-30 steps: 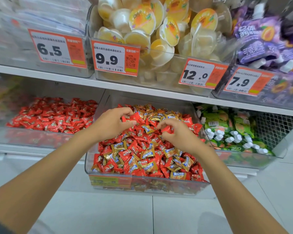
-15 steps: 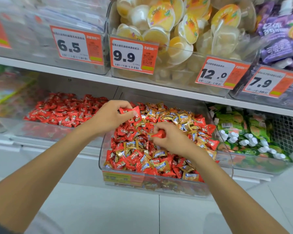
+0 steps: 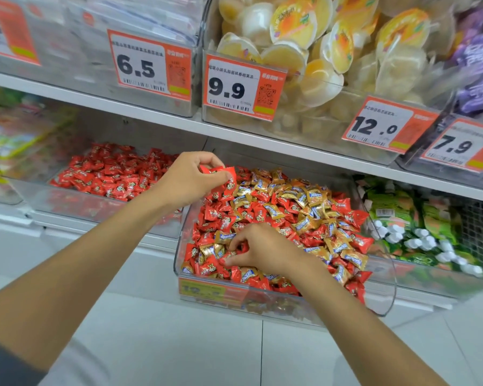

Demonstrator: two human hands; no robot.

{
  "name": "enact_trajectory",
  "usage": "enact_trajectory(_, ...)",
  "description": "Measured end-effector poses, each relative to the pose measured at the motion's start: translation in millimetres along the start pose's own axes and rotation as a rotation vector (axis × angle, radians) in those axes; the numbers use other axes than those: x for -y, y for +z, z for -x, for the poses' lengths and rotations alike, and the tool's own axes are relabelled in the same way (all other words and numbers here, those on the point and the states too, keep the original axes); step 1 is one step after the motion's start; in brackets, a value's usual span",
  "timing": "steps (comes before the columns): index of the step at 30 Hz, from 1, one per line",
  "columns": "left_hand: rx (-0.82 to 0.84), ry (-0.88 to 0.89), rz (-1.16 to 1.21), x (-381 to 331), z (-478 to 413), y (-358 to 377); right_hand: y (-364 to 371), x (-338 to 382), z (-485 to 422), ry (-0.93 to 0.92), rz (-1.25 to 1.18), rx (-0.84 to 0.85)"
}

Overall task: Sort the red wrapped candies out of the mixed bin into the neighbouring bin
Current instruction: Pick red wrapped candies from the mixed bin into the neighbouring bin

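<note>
A clear mixed bin (image 3: 385, 299) on the lower shelf holds several red and gold wrapped candies. My left hand (image 3: 187, 182) hovers over the bin's far left corner and pinches red wrapped candies (image 3: 218, 170) between thumb and fingers. My right hand (image 3: 262, 249) lies low on the pile near the bin's front left, its curled fingertips pinching at a red candy (image 3: 229, 256) in the heap. The neighbouring bin (image 3: 34, 196) to the left holds only red candies (image 3: 109, 174).
The upper shelf carries bins with price tags 6.5 (image 3: 148, 65) and 9.9 (image 3: 243, 84), and jelly cups (image 3: 304, 37). A bin of green packets (image 3: 407, 218) stands to the right of the mixed bin. White floor tiles (image 3: 207, 352) lie below.
My right hand has dropped from the middle of the pile to the front left of the bin. My left hand keeps its red candies near the bin's far left corner.
</note>
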State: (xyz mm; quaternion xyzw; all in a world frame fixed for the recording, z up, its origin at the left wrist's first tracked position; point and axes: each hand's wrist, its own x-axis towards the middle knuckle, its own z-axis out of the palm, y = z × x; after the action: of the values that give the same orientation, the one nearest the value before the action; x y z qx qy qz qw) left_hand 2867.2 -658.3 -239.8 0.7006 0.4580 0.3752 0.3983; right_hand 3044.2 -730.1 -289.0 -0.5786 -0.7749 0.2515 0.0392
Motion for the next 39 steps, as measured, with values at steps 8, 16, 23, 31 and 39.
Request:
enact_trajectory(8, 0.054, 0.035, -0.03, 4, 3, -8, -19, -13, 7, -0.007, -0.317, -0.102)
enact_trajectory(16, 0.1, 0.014, -0.057, 9, 2, -17, -48, -41, 17, 0.07, -0.376, -0.418)
enact_trajectory(23, 0.095, -0.024, -0.039, 14, -2, -15, -23, -36, -14, 0.128, 0.271, -0.384)
enact_trajectory(31, 0.115, -0.007, -0.039, 15, -1, -15, -8, -37, -22, 0.106, 0.469, -0.237)
enact_trajectory(39, 0.103, 0.011, -0.041, 14, -1, -11, -14, -35, -21, 0.065, 0.099, -0.191)
